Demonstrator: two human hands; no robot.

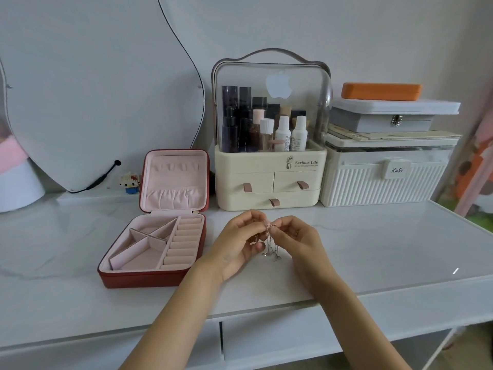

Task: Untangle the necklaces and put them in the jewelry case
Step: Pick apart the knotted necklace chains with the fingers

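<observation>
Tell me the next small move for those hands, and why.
Probably ease the chains apart. Both hands, left and right, pinch the necklaces at the top; the strands hang bunched together above the table, and the open jewelry case holds none.

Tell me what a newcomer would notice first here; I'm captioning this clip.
Both hands, left hand and right hand, pinch tangled necklaces above the table at centre. To their left lies the open red case, its pink compartments showing no jewelry. Behind stands a clear-domed organizer full of bottles.
</observation>
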